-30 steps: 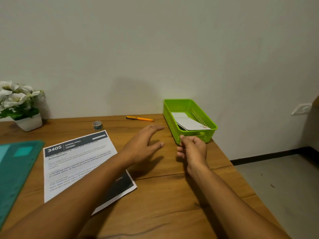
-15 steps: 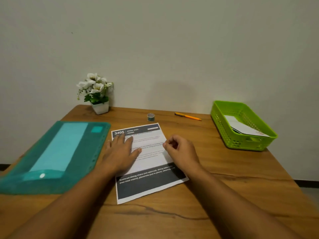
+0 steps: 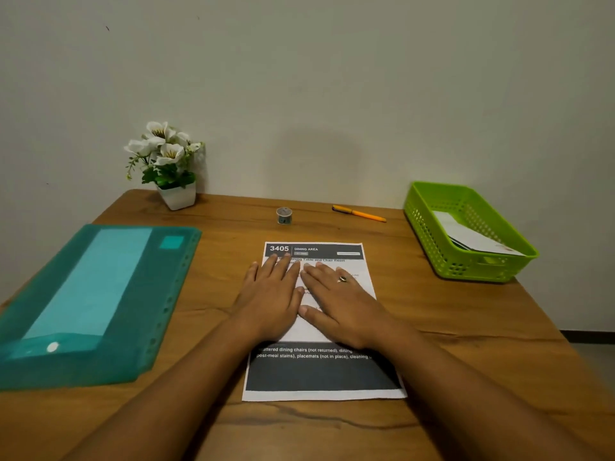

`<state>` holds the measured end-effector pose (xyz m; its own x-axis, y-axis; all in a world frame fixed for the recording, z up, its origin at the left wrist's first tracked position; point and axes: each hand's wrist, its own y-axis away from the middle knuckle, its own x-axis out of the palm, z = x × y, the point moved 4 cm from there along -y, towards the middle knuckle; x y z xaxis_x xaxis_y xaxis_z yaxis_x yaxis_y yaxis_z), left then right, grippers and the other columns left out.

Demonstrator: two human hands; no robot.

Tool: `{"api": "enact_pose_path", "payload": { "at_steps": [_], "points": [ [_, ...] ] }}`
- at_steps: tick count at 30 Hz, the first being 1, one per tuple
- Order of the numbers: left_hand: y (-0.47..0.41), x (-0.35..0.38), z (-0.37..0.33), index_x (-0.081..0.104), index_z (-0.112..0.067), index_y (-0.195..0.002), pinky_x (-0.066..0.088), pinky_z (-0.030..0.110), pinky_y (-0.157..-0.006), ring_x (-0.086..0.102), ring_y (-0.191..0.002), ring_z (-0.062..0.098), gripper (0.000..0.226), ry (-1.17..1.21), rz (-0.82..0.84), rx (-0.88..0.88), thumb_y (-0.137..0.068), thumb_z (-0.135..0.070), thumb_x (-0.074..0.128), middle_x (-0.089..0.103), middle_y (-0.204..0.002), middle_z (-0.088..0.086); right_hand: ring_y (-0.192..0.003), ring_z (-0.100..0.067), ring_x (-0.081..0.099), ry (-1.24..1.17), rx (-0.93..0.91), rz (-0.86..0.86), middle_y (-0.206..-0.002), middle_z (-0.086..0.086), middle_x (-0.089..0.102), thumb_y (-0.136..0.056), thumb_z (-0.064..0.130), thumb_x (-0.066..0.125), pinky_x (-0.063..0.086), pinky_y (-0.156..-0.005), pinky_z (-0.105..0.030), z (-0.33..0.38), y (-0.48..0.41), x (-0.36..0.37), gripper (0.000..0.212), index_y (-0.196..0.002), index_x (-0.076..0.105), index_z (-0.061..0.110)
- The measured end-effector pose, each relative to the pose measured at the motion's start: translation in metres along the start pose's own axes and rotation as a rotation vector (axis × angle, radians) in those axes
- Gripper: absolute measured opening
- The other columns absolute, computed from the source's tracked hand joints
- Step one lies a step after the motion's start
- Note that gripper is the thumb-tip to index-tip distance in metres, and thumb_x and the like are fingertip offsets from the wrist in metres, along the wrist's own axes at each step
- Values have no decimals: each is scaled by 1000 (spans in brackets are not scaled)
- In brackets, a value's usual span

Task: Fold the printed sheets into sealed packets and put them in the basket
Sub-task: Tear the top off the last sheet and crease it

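A printed sheet headed "3405 DINING AREA" lies flat and unfolded in the middle of the wooden table, squared to the front edge. My left hand and my right hand rest side by side on its middle, palms down, fingers straight. The right hand wears a ring. At the right side stands a green plastic basket holding folded white paper packets. A small roll of tape stands behind the sheet.
A teal plastic document folder covers the table's left side. A white pot of artificial flowers stands at the back left by the wall. An orange pen lies at the back, between tape and basket.
Both hands came away from the basket to the sheet. The sheet, skewed before, now lies straight, and my right hand has flattened from a curled pose onto it.
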<state>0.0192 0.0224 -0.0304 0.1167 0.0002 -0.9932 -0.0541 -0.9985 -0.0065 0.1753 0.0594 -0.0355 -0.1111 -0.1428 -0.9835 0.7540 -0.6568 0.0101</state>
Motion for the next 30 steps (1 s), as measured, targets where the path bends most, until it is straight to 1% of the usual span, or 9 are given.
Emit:
{"api": "enact_pose_path", "payload": {
  "at_steps": [2, 5, 8, 12, 14, 19, 22, 26, 30],
  "points": [
    [1, -1, 0, 6, -21, -164, 0, 50, -127, -4, -158, 21, 62, 7, -3, 1, -108, -47, 14, -1, -172, 1, -159, -13, -9, 32, 85, 50, -174, 4, -6, -101, 74, 12, -1, -130, -44, -27, -4, -5, 84, -166, 0, 22],
    [0, -1, -1, 6, -20, -164, 0, 49, -128, -3, -158, 20, 64, 24, -8, -7, -108, -49, 15, 1, -172, 0, -160, -16, -6, 60, 252, 67, -174, 3, -5, -99, 75, 11, -1, -128, -46, -67, -10, -16, 88, -166, -3, 21],
    [-9, -7, 8, 10, -21, -164, 5, 49, -128, 3, -158, 22, 73, 24, 14, -30, -104, -60, 20, 6, -172, 1, -160, -17, -6, 51, 268, 64, -174, 3, -4, -99, 74, 12, -2, -127, -47, -76, -13, -15, 87, -166, -1, 20],
    [-53, -34, 35, 42, -21, -147, 39, 48, -114, 40, -140, 24, 83, 8, 109, -50, -87, -76, 55, 40, -157, 4, -160, -17, -5, 34, 255, 33, -174, 3, -3, -100, 74, 13, -2, -128, -48, -78, -13, -13, 87, -166, 0, 19],
    [-70, -44, 46, 46, -24, -140, 48, 42, -103, 50, -123, 18, 81, 80, 175, -25, -79, -74, 67, 52, -143, 0, -160, -17, -5, 34, 253, 34, -174, 3, -3, -100, 73, 13, -1, -128, -49, -78, -13, -13, 87, -166, 0, 19],
    [-88, -45, 52, 32, -29, -155, 38, 47, -115, 38, -138, 20, 106, 119, 168, 43, -70, -71, 79, 42, -155, -3, -160, -17, -3, 26, 249, 3, -174, 4, -1, -99, 76, 15, 0, -128, -48, -78, -12, -13, 89, -166, 2, 20],
    [-99, -46, 50, 26, -32, -158, 32, 51, -119, 31, -144, 23, 114, 81, 241, 42, -66, -71, 82, 35, -160, -2, -160, -18, 1, 6, 247, -36, -174, 3, 3, -96, 81, 19, 1, -127, -48, -78, -11, -14, 93, -166, 6, 22],
    [-106, -50, 47, 32, -30, -154, 41, 49, -112, 42, -130, 22, 112, 64, 309, 10, -64, -66, 87, 43, -147, 0, -159, -22, 9, -118, 305, -120, -174, 2, 8, -88, 87, 40, 8, -127, -47, -77, -8, -19, 104, -165, 8, 26],
    [-100, -52, 47, 39, -26, -148, 47, 42, -106, 45, -120, 16, 101, 152, 211, 12, -65, -55, 90, 45, -138, -4, -153, -25, 29, -468, 449, -259, -168, 4, 29, -68, 80, 75, 30, -122, -50, -91, -4, -23, 125, -164, 11, 32]
  ]
}}
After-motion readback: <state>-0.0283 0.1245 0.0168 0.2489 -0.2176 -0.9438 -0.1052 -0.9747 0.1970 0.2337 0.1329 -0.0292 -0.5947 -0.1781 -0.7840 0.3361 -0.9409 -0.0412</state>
